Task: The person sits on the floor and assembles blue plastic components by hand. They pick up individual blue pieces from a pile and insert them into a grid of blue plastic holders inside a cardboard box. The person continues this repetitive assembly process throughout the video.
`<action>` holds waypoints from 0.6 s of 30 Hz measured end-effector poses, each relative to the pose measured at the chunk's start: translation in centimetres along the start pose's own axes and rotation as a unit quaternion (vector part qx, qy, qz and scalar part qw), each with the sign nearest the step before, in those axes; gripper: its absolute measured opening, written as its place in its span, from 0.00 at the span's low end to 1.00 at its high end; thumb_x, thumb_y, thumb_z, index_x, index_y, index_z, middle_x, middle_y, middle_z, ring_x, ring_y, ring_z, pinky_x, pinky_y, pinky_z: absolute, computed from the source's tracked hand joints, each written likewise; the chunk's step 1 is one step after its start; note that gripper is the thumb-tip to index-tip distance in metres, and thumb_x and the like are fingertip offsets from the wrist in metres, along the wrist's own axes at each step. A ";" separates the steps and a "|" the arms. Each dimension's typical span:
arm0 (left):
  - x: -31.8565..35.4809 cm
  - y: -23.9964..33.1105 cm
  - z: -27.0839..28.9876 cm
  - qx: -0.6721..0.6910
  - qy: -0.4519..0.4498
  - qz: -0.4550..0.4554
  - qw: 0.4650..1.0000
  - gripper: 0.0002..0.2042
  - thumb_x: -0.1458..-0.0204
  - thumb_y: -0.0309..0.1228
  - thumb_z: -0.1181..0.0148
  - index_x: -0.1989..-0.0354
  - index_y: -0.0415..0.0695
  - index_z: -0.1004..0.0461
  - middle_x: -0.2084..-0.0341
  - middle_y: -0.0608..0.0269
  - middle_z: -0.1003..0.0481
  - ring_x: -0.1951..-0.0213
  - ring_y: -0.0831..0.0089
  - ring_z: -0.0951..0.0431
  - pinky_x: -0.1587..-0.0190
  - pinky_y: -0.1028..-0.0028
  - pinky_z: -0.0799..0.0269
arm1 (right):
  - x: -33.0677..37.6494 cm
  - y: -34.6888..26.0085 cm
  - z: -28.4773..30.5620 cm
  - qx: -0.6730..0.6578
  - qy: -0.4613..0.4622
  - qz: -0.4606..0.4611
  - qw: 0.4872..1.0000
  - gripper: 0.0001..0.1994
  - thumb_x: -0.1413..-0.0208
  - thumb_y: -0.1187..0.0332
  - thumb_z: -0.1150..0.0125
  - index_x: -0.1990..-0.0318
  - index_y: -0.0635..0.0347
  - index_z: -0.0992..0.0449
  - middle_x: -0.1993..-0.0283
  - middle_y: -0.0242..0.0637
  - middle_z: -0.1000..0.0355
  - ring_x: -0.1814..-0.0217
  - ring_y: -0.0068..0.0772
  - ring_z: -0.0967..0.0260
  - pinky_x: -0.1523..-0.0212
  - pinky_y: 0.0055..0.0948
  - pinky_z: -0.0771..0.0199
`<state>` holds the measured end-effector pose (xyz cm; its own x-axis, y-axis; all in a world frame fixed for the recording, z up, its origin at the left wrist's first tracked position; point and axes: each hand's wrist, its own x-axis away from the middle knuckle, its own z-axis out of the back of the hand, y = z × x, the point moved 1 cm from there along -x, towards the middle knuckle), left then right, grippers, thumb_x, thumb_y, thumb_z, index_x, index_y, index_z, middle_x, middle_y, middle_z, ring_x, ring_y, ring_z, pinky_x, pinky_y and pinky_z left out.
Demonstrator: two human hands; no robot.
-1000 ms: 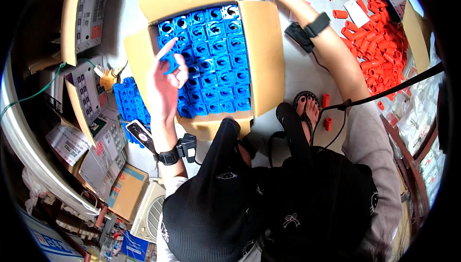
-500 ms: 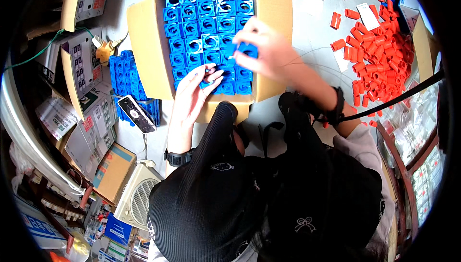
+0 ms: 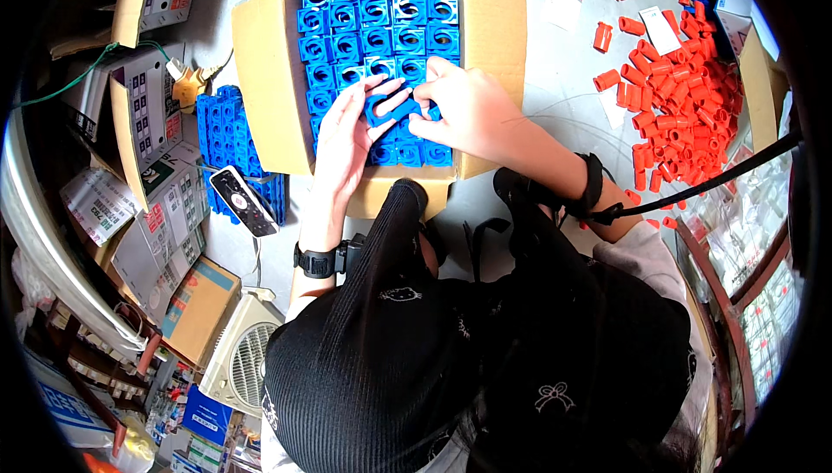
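Observation:
Over an open cardboard box, my two hands meet at a blue plastic part with a round opening. My left hand has its fingers and thumb around the part's left side. From the right, my right hand pinches its other end, where the fingers hide some of it. Whether this is one piece or two joined pieces, I cannot make out. Below and beyond my hands, blue square parts with round holes fill the box in neat rows.
Red plastic sleeves lie heaped on the floor at right. Stacked blue parts stand left of the box, beside a phone. A fan heater sits near my left knee. A black cable runs to my right wrist.
My right hand has come down and left with a blue part, meeting my left hand. My left hand's fingers have shifted up and right onto the blue part.

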<state>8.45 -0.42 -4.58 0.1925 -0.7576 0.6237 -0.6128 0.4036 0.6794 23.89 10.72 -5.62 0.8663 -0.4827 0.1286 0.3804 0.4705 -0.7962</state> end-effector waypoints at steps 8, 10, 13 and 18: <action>-0.5 -0.5 -0.6 -0.043 -0.033 0.009 0.998 0.22 0.42 0.23 0.44 0.38 0.39 0.35 0.47 0.62 0.27 0.52 0.81 0.25 0.47 0.78 0.28 | -0.6 0.5 -0.2 -0.025 -0.001 -0.017 1.000 0.13 0.53 0.57 0.34 0.73 0.58 0.24 0.69 0.41 0.35 0.70 0.41 0.31 0.69 0.39 0.31; -0.5 -0.2 -0.4 -0.036 -0.003 0.036 0.999 0.19 0.41 0.21 0.45 0.41 0.35 0.34 0.49 0.55 0.26 0.52 0.78 0.25 0.50 0.80 0.26 | -0.6 0.9 -0.4 -0.064 0.030 0.007 0.997 0.13 0.57 0.58 0.31 0.71 0.57 0.24 0.70 0.43 0.30 0.71 0.42 0.29 0.70 0.37 0.27; -1.0 -0.6 0.8 -0.013 -0.020 0.033 0.999 0.20 0.40 0.23 0.46 0.40 0.33 0.36 0.46 0.50 0.28 0.50 0.71 0.24 0.48 0.75 0.25 | -1.0 1.5 -0.4 -0.098 0.073 0.066 0.990 0.15 0.59 0.59 0.27 0.72 0.57 0.26 0.70 0.41 0.27 0.69 0.40 0.27 0.69 0.35 0.27; -1.0 0.7 1.9 0.083 -0.017 0.031 0.996 0.20 0.35 0.30 0.55 0.40 0.27 0.40 0.43 0.37 0.33 0.40 0.53 0.31 0.40 0.63 0.30 | -2.0 1.0 2.0 -0.197 -0.002 -0.017 0.980 0.16 0.57 0.59 0.26 0.70 0.58 0.28 0.72 0.36 0.26 0.69 0.36 0.25 0.68 0.31 0.29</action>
<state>6.41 -0.35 -5.47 0.1258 -0.7522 0.6468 -0.7411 0.3622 0.5653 23.19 13.64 -5.44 0.8565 -0.4902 0.1612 0.2558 0.1321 -0.9576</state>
